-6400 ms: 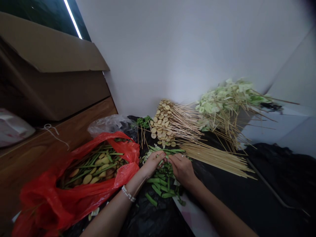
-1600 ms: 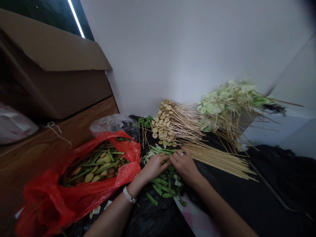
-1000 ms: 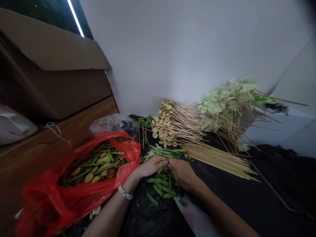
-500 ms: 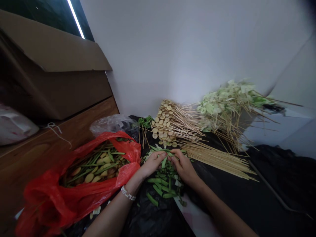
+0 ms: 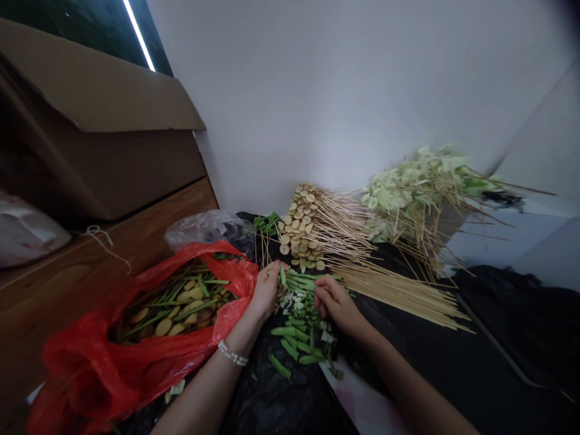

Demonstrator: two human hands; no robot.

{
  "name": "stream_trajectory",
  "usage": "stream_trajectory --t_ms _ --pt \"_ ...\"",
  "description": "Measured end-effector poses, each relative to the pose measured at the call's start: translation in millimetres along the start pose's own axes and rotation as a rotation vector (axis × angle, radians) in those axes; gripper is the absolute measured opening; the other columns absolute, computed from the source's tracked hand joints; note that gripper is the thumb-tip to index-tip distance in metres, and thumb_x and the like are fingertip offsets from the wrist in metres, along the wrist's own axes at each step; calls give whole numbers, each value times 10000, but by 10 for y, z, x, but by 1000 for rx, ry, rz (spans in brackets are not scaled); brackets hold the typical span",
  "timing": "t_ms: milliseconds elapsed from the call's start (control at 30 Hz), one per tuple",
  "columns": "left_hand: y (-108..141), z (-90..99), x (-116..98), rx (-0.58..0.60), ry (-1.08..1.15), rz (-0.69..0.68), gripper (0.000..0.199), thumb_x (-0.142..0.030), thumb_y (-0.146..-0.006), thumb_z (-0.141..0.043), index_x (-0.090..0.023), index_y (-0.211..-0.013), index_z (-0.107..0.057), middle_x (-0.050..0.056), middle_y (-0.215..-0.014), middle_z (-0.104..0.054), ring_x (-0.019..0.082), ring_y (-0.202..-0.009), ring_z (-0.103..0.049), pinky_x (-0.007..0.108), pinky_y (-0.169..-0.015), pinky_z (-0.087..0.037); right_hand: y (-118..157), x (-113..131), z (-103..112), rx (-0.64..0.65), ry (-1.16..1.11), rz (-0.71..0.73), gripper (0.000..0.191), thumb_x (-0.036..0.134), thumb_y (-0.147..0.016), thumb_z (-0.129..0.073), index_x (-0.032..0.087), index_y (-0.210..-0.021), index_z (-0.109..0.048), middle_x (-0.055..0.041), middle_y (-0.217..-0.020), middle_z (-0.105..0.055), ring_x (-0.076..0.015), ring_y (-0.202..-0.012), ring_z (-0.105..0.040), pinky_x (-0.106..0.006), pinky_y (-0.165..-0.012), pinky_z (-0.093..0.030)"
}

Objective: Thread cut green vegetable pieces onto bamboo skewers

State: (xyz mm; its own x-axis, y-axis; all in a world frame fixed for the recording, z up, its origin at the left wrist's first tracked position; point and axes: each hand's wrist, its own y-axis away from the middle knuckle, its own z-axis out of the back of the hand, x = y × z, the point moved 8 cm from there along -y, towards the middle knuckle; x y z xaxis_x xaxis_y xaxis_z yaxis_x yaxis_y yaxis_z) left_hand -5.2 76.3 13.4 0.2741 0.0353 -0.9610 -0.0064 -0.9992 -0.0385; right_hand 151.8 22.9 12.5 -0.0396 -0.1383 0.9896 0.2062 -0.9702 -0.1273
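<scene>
My left hand (image 5: 267, 289), with a beaded bracelet at the wrist, is closed and pinches a short piece of green bean (image 5: 283, 276) at its fingertips. Across a narrow gap, my right hand (image 5: 334, 303) has its fingers curled in at the edge of the pile; whatever they hold is hidden. Between the hands lie long green beans (image 5: 301, 280) with pale chopped bits (image 5: 295, 300). Nearer to me, short snapped bean pieces (image 5: 290, 333) are spread on black plastic (image 5: 272, 405).
To the left, an open red plastic bag (image 5: 217, 332) holds potato slices and long beans. Skewered potato slices (image 5: 301, 220) are stacked behind the hands. Bare skewers (image 5: 403, 293) and skewered cabbage (image 5: 412, 181) lie right. A cardboard box (image 5: 136, 163) stands back left.
My hands have moved apart. The left went left with a bean piece in its fingers; the right shifted slightly right. Beans and pale bits between them are now uncovered.
</scene>
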Motion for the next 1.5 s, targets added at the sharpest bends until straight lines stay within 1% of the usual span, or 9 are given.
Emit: stream_trajectory --t_ms 133,200,367,567,800,1033,1233,1367,1500 --pt "-71 160 -75 -115 155 0 384 -517 -726 -641 -144 -727 -552 -66 -504 -419 41 -384 -322 154 -360 -197 -27 14 73 -13 -99 -33 262 475 -839 -521 224 -882 -459 81 -591 -552 -74 -392 -450 -207 -408 -300" --pt "-69 141 -84 -98 237 36 384 -524 -733 -631 -154 -731 -527 -51 -550 -466 38 -390 -337 150 -360 -190 -34 33 117 -30 -181 -58 278 474 -814 -571 215 -876 -490 73 -599 -565 -69 -410 -456 -203 -420 -306" --pt "82 -142 -56 115 172 90 325 -438 -716 -703 -158 -731 -538 -60 -564 -463 24 -399 -314 152 -377 -166 -9 31 70 26 -487 -153 295 409 -762 -681 186 -927 -580 38 -649 -607 -50 -460 -471 -183 -454 -306" --pt "285 -391 70 362 -79 113 399 -391 -677 -755 -143 -980 -682 -41 -562 -518 40 -415 -335 188 -401 -206 38 16 -100 132 -653 -206 403 387 -766 -697 224 -1105 -553 30 -669 -620 -59 -468 -480 -185 -467 -326" --pt "288 -413 -98 365 -170 -35 270 -354 -681 -751 -148 -853 -715 35 -780 -684 125 -662 -582 221 -621 -429 47 -32 -137 128 -492 -218 423 473 -797 -621 225 -1131 -543 24 -675 -614 -75 -471 -476 -204 -467 -349" --pt "240 -375 -157 288 -378 -198 193 -324 -687 -743 -164 -790 -709 33 -771 -682 150 -712 -596 239 -693 -445 -42 99 161 -150 2 41 292 456 -734 -645 219 -906 -658 -46 -923 -687 -206 -901 -610 -342 -814 -478" --pt "286 -440 -209 311 -554 -344 127 -302 -744 -691 -184 -787 -704 36 -778 -687 167 -747 -606 265 -752 -442 -24 173 212 -180 5 94 262 393 -740 -664 215 -931 -678 -35 -878 -688 -191 -835 -612 -319 -772 -479" --pt "287 -446 -188 318 -539 -315 148 -316 -727 -709 -180 -783 -701 30 -752 -673 162 -730 -591 258 -721 -435 -5 180 263 -252 60 107 231 421 -764 -630 197 -795 -673 -42 -814 -686 -196 -804 -605 -319 -752 -468" --pt "234 -366 -73 262 -296 -109 248 -360 -670 -756 -154 -782 -673 4 -680 -621 112 -600 -525 218 -588 -401 -2 149 286 -282 101 86 250 441 -767 -610 194 -732 -624 -15 -703 -626 -164 -686 -551 -282 -658 -439"
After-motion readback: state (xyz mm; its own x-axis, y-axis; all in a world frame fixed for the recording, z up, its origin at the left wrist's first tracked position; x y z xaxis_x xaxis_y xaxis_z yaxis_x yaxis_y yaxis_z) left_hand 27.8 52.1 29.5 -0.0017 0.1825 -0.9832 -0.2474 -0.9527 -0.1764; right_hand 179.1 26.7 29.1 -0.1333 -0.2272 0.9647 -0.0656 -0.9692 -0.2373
